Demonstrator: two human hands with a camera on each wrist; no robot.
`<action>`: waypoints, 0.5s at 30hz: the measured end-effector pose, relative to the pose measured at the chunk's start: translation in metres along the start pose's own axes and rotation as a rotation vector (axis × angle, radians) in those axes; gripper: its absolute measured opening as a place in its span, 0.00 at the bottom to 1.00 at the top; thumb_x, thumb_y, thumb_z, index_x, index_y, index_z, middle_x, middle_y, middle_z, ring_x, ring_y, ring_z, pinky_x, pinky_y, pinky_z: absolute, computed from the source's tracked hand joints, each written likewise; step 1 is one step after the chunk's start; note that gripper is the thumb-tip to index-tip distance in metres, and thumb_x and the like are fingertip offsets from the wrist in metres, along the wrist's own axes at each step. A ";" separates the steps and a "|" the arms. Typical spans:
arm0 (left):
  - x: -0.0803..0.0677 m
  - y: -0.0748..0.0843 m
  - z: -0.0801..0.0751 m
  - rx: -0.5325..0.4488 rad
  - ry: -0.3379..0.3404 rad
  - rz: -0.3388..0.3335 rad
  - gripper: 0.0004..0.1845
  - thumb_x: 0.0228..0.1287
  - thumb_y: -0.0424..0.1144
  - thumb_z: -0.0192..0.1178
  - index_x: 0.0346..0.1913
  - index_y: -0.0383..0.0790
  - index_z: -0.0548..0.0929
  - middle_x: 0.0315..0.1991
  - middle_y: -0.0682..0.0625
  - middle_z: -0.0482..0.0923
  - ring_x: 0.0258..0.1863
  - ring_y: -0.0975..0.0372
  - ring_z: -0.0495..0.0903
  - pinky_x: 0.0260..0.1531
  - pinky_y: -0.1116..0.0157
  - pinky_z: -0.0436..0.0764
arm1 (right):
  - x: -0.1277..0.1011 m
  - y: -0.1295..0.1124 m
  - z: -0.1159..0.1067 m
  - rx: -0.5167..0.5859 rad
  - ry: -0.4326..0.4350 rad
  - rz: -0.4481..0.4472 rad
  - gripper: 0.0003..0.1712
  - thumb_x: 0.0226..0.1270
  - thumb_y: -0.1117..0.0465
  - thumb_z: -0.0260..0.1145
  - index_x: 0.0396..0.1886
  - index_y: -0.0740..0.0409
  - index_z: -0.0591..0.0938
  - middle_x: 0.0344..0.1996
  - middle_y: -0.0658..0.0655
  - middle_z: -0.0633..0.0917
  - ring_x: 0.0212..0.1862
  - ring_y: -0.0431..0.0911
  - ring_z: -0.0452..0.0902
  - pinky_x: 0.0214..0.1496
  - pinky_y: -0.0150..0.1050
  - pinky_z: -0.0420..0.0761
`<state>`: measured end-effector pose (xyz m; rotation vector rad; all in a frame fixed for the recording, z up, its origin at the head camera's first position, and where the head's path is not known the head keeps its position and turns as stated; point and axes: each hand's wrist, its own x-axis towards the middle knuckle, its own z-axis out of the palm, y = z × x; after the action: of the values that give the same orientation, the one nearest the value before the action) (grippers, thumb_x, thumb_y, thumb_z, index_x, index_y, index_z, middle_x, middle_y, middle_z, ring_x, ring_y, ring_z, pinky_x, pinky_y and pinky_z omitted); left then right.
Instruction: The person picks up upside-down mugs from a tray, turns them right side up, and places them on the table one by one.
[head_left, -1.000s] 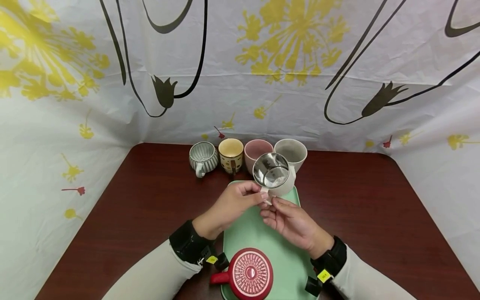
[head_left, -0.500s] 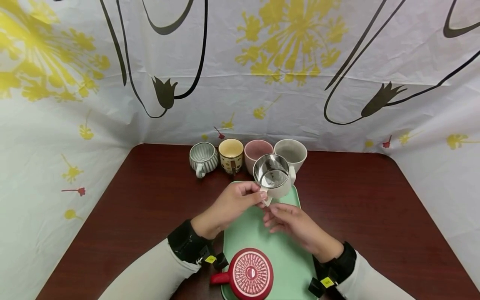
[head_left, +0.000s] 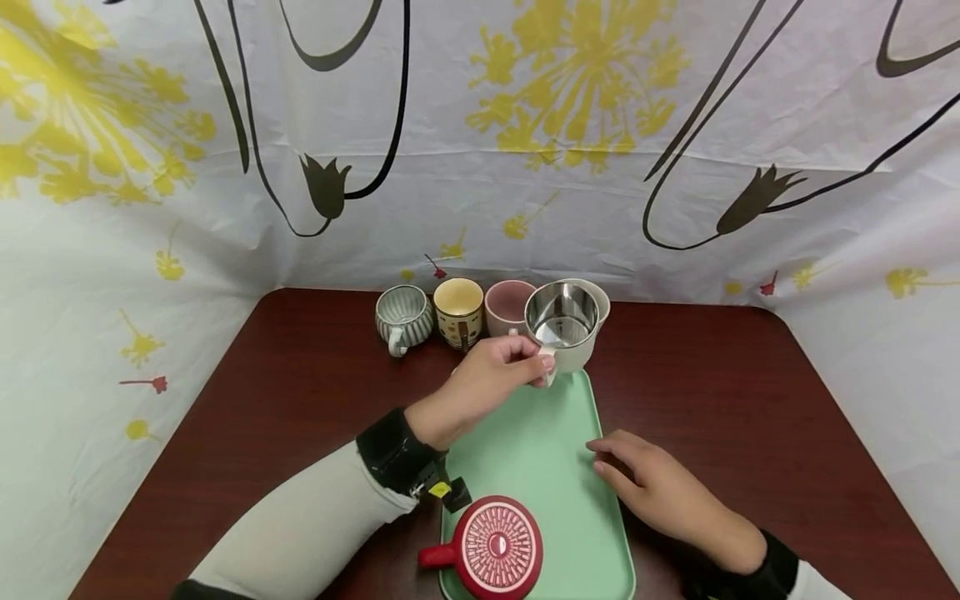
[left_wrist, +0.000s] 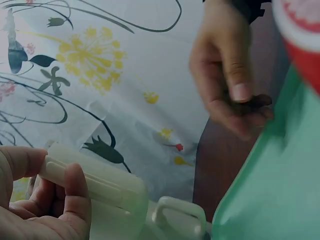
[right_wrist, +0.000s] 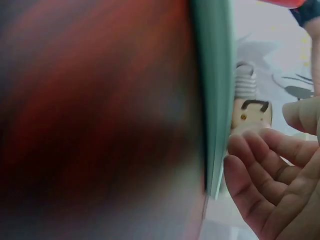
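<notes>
The left hand [head_left: 491, 379] reaches forward from a pale sleeve, its fingers and thumb pinching the handle of a cream mug with a shiny steel lining [head_left: 564, 329] and holding it above the far end of a mint-green rectangular plastic tray [head_left: 540, 442]; the mug's mouth tilts toward the camera and nothing shows inside it. In the left wrist view the fingers [left_wrist: 75, 192] curl round the pale handle. The right hand [head_left: 660, 492] lies low at the tray's right edge, fingers loosely stretched, gripping nothing. On the near end of the tray stands a red mug with a patterned red lid [head_left: 495, 548]. On the dark red-brown table [head_left: 750, 400], a ribbed grey-green mug [head_left: 405, 317], a yellow dotted mug [head_left: 460, 310], a pink mug [head_left: 506, 305] and a white mug [head_left: 596, 296] stand in a row at the back, each showing nothing inside
</notes>
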<state>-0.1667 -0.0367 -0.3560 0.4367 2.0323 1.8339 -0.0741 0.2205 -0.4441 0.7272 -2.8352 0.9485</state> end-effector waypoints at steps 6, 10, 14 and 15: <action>0.021 0.012 0.018 0.011 -0.031 0.016 0.08 0.72 0.39 0.66 0.41 0.36 0.86 0.36 0.47 0.88 0.36 0.68 0.84 0.49 0.68 0.82 | -0.014 0.005 -0.005 -0.254 0.056 -0.048 0.15 0.70 0.59 0.73 0.54 0.48 0.86 0.46 0.39 0.83 0.46 0.30 0.80 0.46 0.36 0.84; 0.036 0.016 0.034 0.091 -0.039 0.020 0.08 0.72 0.43 0.67 0.38 0.41 0.87 0.31 0.52 0.86 0.34 0.69 0.83 0.57 0.64 0.76 | -0.018 0.007 -0.008 -0.392 0.115 -0.105 0.17 0.63 0.59 0.76 0.52 0.50 0.86 0.44 0.42 0.83 0.43 0.34 0.81 0.43 0.39 0.84; 0.050 0.019 0.052 0.117 -0.028 -0.004 0.09 0.72 0.45 0.67 0.36 0.44 0.87 0.29 0.53 0.86 0.34 0.67 0.85 0.57 0.65 0.75 | -0.020 0.009 -0.012 -0.456 0.164 -0.162 0.19 0.59 0.60 0.77 0.51 0.53 0.86 0.41 0.46 0.83 0.39 0.38 0.81 0.39 0.41 0.83; 0.054 0.019 0.056 0.117 -0.023 -0.013 0.09 0.72 0.45 0.67 0.37 0.44 0.87 0.29 0.53 0.87 0.34 0.67 0.85 0.56 0.67 0.75 | -0.020 0.010 -0.012 -0.463 0.165 -0.167 0.19 0.58 0.60 0.77 0.51 0.53 0.86 0.41 0.46 0.83 0.39 0.38 0.81 0.39 0.40 0.83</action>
<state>-0.1885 0.0397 -0.3456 0.4739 2.1293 1.7006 -0.0619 0.2429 -0.4436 0.7657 -2.6436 0.2922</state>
